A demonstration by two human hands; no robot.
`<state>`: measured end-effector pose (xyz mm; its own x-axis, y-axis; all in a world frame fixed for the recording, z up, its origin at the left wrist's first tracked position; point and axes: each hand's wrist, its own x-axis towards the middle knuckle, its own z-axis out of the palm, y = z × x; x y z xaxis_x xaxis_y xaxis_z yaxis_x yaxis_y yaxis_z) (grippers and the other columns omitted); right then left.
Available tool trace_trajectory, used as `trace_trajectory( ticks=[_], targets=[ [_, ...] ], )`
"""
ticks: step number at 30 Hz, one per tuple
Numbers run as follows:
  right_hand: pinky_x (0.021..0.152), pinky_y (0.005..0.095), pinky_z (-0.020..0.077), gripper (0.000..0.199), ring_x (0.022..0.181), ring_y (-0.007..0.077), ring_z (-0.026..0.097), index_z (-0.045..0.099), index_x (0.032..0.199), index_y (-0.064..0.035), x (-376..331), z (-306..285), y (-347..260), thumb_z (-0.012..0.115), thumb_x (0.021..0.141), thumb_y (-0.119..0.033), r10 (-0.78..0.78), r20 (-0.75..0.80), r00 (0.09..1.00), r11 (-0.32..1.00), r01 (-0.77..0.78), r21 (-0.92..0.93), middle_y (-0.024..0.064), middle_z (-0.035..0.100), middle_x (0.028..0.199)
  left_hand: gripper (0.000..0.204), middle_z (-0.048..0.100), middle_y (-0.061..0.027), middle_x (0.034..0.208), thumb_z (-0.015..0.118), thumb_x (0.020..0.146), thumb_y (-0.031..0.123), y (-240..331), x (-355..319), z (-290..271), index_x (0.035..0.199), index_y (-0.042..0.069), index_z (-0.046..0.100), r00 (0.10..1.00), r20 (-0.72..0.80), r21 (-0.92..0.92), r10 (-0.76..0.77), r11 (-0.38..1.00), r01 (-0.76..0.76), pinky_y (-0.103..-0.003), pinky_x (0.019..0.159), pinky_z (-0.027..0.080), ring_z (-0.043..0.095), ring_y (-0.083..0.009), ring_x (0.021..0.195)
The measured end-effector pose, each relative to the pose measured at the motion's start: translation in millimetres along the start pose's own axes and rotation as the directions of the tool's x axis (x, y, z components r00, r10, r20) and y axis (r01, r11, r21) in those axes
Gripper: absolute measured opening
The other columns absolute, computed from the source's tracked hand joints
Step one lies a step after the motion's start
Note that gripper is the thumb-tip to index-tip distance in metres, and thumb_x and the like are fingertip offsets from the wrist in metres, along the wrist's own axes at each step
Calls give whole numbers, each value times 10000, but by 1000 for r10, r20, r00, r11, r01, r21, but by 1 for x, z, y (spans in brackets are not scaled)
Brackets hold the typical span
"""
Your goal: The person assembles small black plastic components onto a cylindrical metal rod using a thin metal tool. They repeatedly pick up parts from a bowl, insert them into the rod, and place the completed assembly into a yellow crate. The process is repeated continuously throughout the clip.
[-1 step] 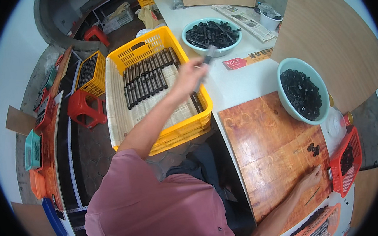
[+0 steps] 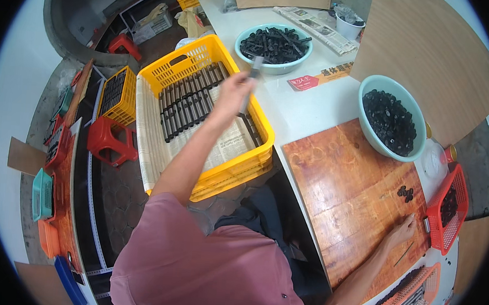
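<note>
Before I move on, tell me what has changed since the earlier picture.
The left hand has shifted slightly left above the right side of the yellow plastic crate, carrying the grey-tipped rod along; nothing was visibly grasped or released. The right hand stays at the wooden board.

White walls (image 2: pixel 7 102) bend along the left rim, with a grey curved band (image 2: pixel 52 17) toward the upper left; the floor (image 2: pixel 129 209) is dark, laid with hexagonal tiles; a red plastic stool (image 2: pixel 108 134) stands on it, and another red stool (image 2: pixel 123 44) sits farther back. A white-topped desk (image 2: pixel 295 111) fills the right side, brightly lit; tall plywood (image 2: pixel 432 63) leans upright beside it; a second desk (image 2: pixel 71 208), reddish-topped, runs along the left.
</note>
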<state>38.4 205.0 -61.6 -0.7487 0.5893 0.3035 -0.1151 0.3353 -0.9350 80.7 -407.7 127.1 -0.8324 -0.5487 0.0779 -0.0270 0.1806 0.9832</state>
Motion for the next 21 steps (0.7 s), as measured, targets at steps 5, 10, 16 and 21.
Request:
trace_trajectory(
  ticks=[5, 10, 16, 21],
  targets=[
    [614, 303, 348, 407, 678, 122, 393, 535, 758, -20, -4, 15, -8, 576, 1045, -305, -24, 1, 1000, 999, 24, -33, -3, 446, 714, 332, 680, -45, 866, 678, 935, 239, -152, 57, -116, 1088, -54, 702, 954, -258, 207, -151, 956, 208, -302, 712, 466, 587, -108, 776],
    [542, 287, 270, 397, 615, 86, 326, 518, 740, -63, 2, 6, 7, 579, 1042, -315, -33, 42, 999, 992, 38, -123, -37, 393, 687, 337, 708, -35, 916, 691, 924, 257, -195, 51, -125, 1155, 12, 691, 853, -127, 5, -506, 860, 511, -341, 714, 504, 635, -154, 771],
    [598, 326, 336, 399, 663, 134, 375, 546, 772, 2, 2, 0, -6, 574, 1035, -297, 8, 110, 994, 965, 21, -262, 7, 440, 698, 388, 734, -130, 983, 735, 860, 208, -172, 39, -107, 1199, 26, 680, 926, 238, 729, -294, 684, 30, -385, 837, 543, 698, -246, 931],
    [554, 290, 266, 425, 627, 82, 330, 520, 724, -45, -4, 7, -12, 575, 1040, -323, -105, 99, 990, 962, 126, -240, -36, 386, 680, 341, 709, -151, 1093, 705, 863, 171, -172, 22, -99, 1193, 85, 689, 843, 484, 856, -236, 326, -401, -460, 885, 538, 664, -356, 1050]
  ],
)
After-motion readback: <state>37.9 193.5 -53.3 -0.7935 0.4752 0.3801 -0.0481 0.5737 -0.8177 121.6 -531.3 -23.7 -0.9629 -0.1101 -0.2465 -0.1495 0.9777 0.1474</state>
